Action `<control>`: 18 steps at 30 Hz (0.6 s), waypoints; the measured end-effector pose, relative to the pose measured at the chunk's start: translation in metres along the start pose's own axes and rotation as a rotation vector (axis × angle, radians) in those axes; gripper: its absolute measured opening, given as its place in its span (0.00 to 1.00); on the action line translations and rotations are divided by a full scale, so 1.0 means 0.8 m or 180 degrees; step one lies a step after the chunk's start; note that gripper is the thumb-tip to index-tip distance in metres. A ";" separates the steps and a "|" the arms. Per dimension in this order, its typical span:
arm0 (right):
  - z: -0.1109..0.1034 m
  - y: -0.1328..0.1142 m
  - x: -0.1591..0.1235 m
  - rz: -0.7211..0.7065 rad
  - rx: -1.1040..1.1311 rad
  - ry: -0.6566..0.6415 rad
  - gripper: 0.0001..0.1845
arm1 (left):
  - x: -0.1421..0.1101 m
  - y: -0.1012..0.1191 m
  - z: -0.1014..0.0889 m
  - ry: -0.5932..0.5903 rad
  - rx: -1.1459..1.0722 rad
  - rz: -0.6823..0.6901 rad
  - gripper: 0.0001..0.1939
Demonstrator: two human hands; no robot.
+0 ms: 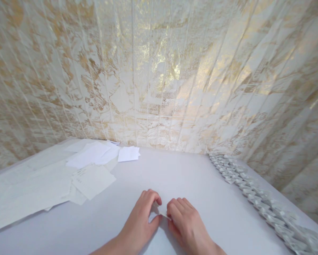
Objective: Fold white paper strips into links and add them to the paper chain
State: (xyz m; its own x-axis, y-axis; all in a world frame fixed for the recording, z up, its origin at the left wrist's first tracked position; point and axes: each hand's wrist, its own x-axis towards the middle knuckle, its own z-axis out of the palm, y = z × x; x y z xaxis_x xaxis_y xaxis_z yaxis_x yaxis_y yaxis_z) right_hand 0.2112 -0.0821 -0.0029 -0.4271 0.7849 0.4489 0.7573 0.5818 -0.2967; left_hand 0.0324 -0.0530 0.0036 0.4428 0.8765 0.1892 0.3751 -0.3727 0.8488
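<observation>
Both of my hands rest close together on the white table (191, 177), near its front edge. My left hand (141, 219) is curled, with fingertips and thumb pinching a small folded piece of white paper (161, 212). My right hand (184, 221) is curled too, and its fingertips press on the same paper from the right. Most of the paper is hidden beneath my fingers.
Loose white paper sheets (92, 179) lie scattered at the left, with a small stack (128, 153) near the wall. A long row of folded paper pieces (254, 193) runs along the right edge. A cream and gold patterned wall (159, 71) stands behind.
</observation>
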 end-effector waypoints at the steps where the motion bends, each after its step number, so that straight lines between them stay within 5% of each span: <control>1: 0.002 0.001 0.000 -0.0180 -0.0412 -0.0042 0.12 | 0.000 -0.001 0.002 -0.0002 0.0208 0.0083 0.15; 4: 0.006 0.002 0.001 -0.0337 -0.0960 -0.0162 0.14 | -0.001 -0.004 0.005 -0.0149 0.0797 0.0316 0.11; 7: 0.000 0.001 0.003 -0.0201 -0.0757 -0.0340 0.12 | -0.002 -0.003 0.003 -0.0217 0.1211 0.0389 0.08; 13: -0.020 0.009 0.010 0.0814 0.0641 -0.0657 0.10 | -0.002 0.006 -0.006 -0.0256 0.1573 0.0411 0.07; 18: -0.014 0.015 0.012 0.1342 0.0940 -0.0495 0.08 | 0.002 0.009 -0.006 -0.0177 0.1465 0.0268 0.06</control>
State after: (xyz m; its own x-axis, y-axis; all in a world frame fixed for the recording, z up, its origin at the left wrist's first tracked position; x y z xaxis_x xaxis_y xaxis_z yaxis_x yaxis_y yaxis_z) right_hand 0.2221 -0.0698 0.0076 -0.2012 0.9726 0.1162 0.7173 0.2271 -0.6588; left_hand 0.0323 -0.0526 0.0123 0.5254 0.8244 0.2106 0.6525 -0.5492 0.5222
